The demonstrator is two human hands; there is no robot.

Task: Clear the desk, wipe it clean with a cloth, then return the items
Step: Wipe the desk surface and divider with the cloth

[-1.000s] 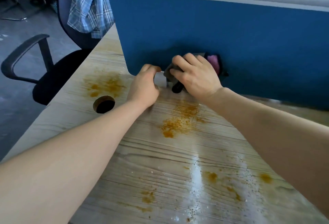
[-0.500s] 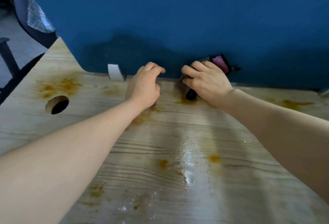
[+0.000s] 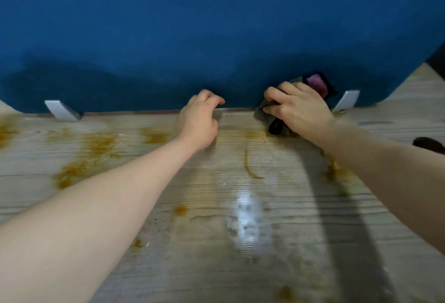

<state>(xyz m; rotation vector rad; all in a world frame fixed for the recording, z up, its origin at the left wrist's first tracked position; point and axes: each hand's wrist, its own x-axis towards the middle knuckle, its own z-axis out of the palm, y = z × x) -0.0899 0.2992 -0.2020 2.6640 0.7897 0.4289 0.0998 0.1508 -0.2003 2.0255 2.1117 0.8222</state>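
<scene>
While the cloth point(image 3: 272, 119) is lying bunched at the far edge of the table point(image 3: 240, 266), right against the foot of the blue partition point(image 3: 216, 44), we are pressing it down with our right hand point(image 3: 301, 109); that grip is clamped on the cloth, with fingers curled over its grey and dark folds and a pink patch showing just behind the knuckles. Our left hand point(image 3: 199, 119) is resting on the wood just beside it, fingers loosely curled and holding nothing.

Working outward, we are judging the clearing step as done, since no desk items are showing on the surface we can see. The wiping is only partly along. A wet, shiny band is running through the middle of the table toward us, which suggests that stretch is already wiped, but orange-brown stains point(image 3: 79, 170) are lying to the left, smaller spots are sitting near the centre, and a smear is trailing under our right forearm. Those patches are still waiting, and returning the items is still ahead.

As for containers, we are seeing none here, so nothing can be said of contents. Two white brackets point(image 3: 61, 109) are holding the partition at the table's back edge, and a dark shape at the right edge is too cut off to name.
</scene>
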